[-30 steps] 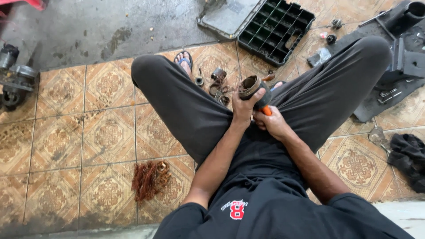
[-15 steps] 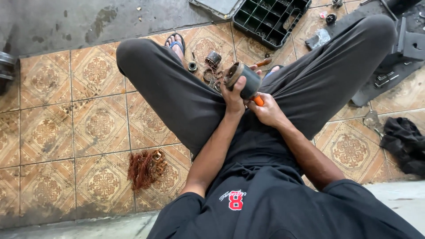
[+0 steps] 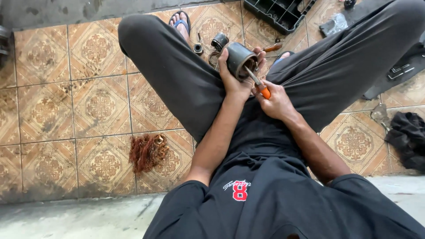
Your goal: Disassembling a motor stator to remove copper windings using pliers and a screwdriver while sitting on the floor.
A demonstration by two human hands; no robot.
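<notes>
Dark grey cylindrical metal housing (image 3: pixel 241 59): dull, rust-brown inside. Screwdriver with orange handle (image 3: pixel 264 92): steel-grey shaft. Loose trousers (image 3: pixel 177 79): plain charcoal. Black shirt (image 3: pixel 265 199): red and white emblem on the chest. Tiled floor (image 3: pixel 66 110): tan and brown, ornate medallion pattern, dark grout. Tangle of copper wire (image 3: pixel 147 151): reddish-brown. Black plastic compartment tray (image 3: pixel 276 13). Crumpled cloth (image 3: pixel 407 137): black. Sandal (image 3: pixel 180 20): blue strap.
</notes>
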